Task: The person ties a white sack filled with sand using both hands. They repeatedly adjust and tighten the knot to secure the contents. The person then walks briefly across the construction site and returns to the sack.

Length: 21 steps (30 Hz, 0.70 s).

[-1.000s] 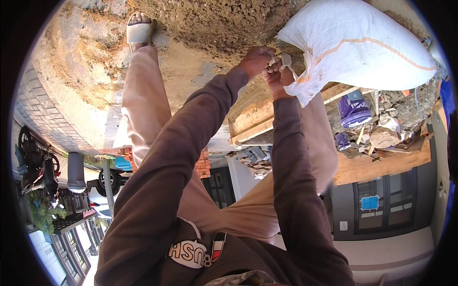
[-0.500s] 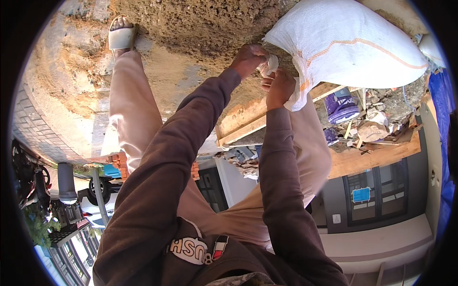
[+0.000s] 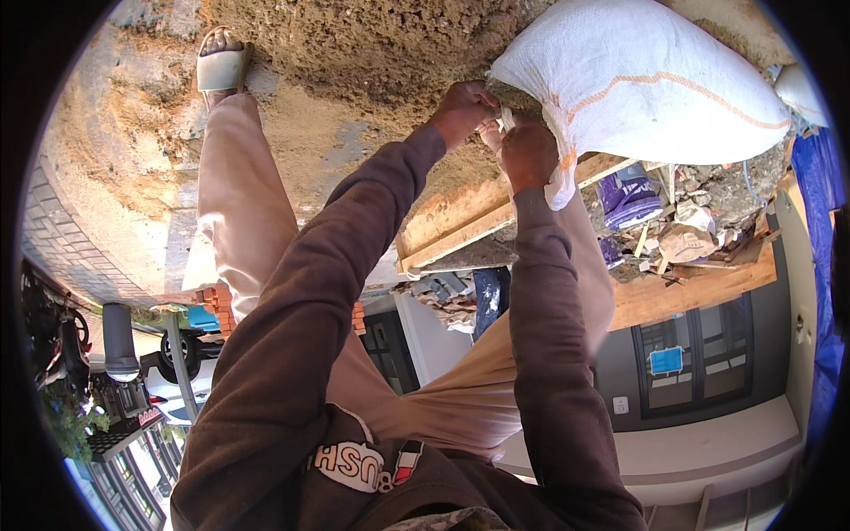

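A full white woven sack with an orange stripe lies at the upper right, its gathered mouth turned toward my hands. My left hand is closed in a pinch on a pale end of the sack's mouth. Just to its right, my right hand is closed on the gathered sack mouth, back of the hand upward. A loose white flap hangs out beside that wrist. The fingertips of my right hand are mostly hidden.
Loose brown soil lies beyond my hands. Wooden boards frame a rubble heap at the right, holding a crushed purple bucket. A blue tarp hangs at the far right. My sandalled foot stands at the upper left.
My right hand has turned over, back now upward, and its forearm has shifted right. The pale end between my hands shows less. My left hand has barely moved.
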Each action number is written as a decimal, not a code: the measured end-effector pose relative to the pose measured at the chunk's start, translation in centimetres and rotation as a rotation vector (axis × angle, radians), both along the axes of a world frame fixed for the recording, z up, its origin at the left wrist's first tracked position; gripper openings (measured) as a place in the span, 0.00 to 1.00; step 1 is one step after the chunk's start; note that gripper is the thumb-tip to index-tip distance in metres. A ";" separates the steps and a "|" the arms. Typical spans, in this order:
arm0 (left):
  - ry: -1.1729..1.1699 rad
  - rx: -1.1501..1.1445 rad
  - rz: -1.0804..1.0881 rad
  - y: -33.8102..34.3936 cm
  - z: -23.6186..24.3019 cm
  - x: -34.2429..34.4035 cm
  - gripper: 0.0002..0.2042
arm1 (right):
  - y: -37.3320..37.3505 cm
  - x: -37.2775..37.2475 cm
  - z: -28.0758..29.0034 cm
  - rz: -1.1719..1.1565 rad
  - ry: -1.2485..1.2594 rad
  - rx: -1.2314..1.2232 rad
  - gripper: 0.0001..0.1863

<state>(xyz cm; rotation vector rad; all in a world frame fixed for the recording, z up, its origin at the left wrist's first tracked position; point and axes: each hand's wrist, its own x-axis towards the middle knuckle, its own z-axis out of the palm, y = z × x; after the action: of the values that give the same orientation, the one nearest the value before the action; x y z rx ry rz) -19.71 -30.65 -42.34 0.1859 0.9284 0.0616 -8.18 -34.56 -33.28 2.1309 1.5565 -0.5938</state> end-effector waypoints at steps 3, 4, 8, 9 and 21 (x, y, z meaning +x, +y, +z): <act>-0.021 -0.076 -0.035 0.8 0.3 -0.2 0.09 | 1.2 0.4 1.0 -0.052 0.201 -0.003 0.11; -0.015 -0.091 -0.062 1.1 0.3 -0.2 0.10 | 1.7 0.5 1.2 -0.150 0.258 -0.042 0.12; -0.060 -0.160 -0.064 1.4 0.5 -0.3 0.13 | 3.1 0.4 2.1 -0.347 0.403 -0.057 0.10; -0.064 -0.128 -0.066 1.3 0.5 -0.4 0.13 | 3.5 0.4 2.3 -0.358 0.422 -0.051 0.09; 0.034 0.376 -0.168 0.1 2.0 -0.1 0.13 | 5.2 0.6 5.4 -1.527 0.609 -0.395 0.06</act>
<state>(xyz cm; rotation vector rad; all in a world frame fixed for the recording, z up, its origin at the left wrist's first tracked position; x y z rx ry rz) -19.83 -30.55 -40.34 0.6144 0.9266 0.0769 -7.58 -29.39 -27.86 2.5242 -0.4002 -1.8880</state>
